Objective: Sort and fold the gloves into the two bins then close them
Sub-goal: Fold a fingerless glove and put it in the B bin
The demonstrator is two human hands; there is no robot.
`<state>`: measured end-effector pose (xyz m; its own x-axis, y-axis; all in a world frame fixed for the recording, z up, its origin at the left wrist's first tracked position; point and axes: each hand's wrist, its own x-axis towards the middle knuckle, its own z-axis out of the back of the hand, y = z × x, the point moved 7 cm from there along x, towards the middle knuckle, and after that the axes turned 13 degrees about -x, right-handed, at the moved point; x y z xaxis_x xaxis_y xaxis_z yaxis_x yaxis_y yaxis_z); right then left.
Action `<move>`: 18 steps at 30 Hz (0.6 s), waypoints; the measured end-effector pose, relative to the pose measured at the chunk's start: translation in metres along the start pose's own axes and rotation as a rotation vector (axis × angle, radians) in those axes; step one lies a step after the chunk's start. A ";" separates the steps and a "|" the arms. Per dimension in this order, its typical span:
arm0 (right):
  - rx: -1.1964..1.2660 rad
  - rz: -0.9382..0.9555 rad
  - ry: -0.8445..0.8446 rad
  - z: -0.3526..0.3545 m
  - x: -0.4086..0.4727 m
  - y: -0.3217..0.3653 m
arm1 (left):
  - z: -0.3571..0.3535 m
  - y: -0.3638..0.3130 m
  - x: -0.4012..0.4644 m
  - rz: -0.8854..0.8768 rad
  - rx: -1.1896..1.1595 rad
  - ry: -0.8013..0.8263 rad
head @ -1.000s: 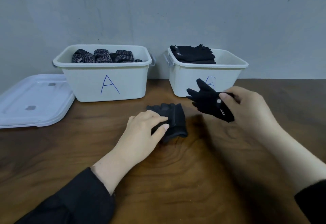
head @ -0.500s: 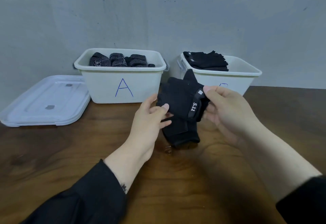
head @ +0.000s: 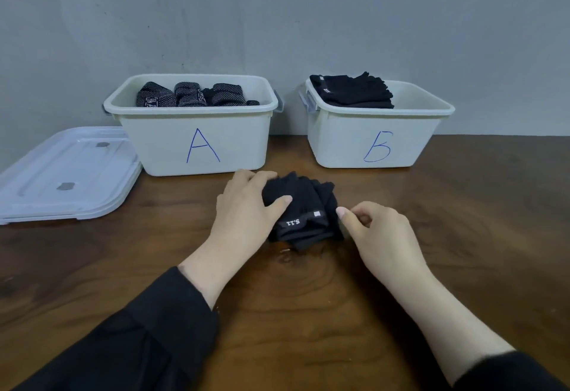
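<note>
Both hands have come down from mid-air since half a second ago, and the black gloves they held up are now stacked on the bench, just in front of the two bins. My left hand (head: 246,205) rests on the near-left part of the black glove pair (head: 303,212), fingers curled over the far edge and thumb pressing the top. My right hand (head: 374,230) sits at the pair's right edge with fingers curled and thumb and forefinger close together; whether they pinch fabric I cannot tell.

I judge these gloves light, soft and floppy: thin knit cloth that folds easily but springs open unless held flat. The cuff band with its white label looks the firmest part, so taking hold there and at the opposite fingertip end should keep the fold together. Nothing fragile, little slip on wood.

Ahead of my right hand stands bin B (head: 364,131), with black gloves (head: 351,90) filling its left half and open room on its right. Ahead of my left hand, bin A (head: 154,131) holds patterned gloves (head: 191,96). A white lid (head: 46,181) lies well left of my left hand. Between hands and bins the bench (head: 308,313) gives a short path; the bin rim must be cleared on lifting.
</note>
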<state>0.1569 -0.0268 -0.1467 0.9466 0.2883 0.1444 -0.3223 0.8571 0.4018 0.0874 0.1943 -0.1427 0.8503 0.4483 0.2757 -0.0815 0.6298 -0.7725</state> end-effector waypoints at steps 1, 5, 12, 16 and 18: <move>0.010 0.015 -0.015 0.001 0.001 0.002 | -0.004 -0.005 -0.003 -0.050 0.032 0.032; 0.047 0.053 0.047 -0.007 0.009 0.002 | -0.016 -0.013 -0.011 -0.152 0.080 0.189; 0.029 0.145 0.105 -0.015 0.012 0.004 | -0.021 -0.018 -0.014 -0.327 0.174 0.310; 0.057 0.153 0.127 -0.016 0.010 0.005 | -0.019 -0.021 -0.010 -0.340 0.084 0.178; 0.065 0.155 0.142 -0.019 0.009 0.006 | -0.011 -0.021 -0.009 -0.322 -0.004 0.060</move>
<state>0.1634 -0.0115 -0.1603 0.8756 0.4761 0.0821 -0.4600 0.7696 0.4428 0.0869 0.1697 -0.1353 0.8612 0.1883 0.4721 0.1983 0.7307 -0.6533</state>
